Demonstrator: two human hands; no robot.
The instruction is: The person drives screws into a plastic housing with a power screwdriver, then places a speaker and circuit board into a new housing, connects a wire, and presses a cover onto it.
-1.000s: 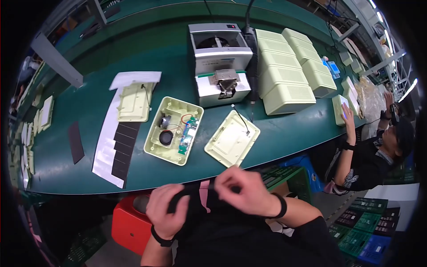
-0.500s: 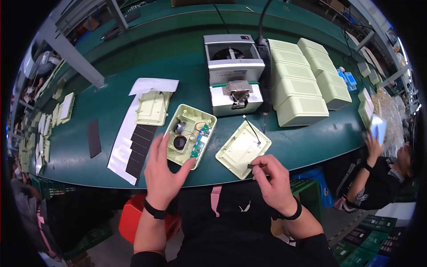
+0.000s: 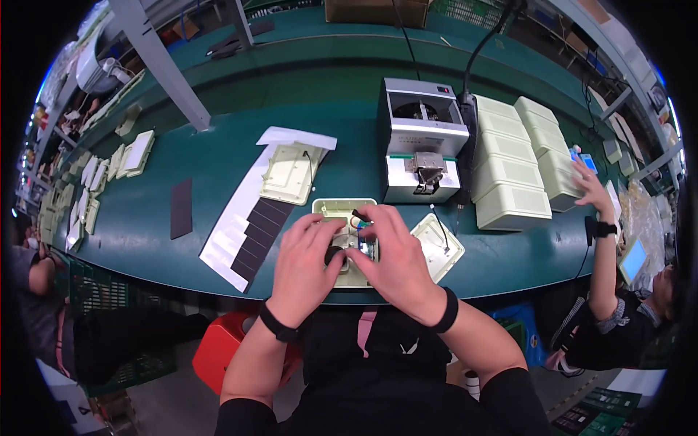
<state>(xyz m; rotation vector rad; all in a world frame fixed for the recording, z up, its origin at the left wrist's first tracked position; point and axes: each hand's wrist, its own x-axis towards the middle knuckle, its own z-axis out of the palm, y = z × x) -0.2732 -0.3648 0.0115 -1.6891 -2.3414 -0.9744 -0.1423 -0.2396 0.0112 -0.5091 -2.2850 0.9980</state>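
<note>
Fingers [image 3: 309, 236] now over housing [image 3: 342, 202], circuit board [image 3: 366, 248] partly hidden.

Left grip [image 3: 305, 265] and right grip [image 3: 396, 260] have come over the turned casing [image 3: 345, 203]

Fairly even, bright light leaves faint sheen on the green tabletop [image 3: 227, 168], and edges bow toward the black rim.
</note>
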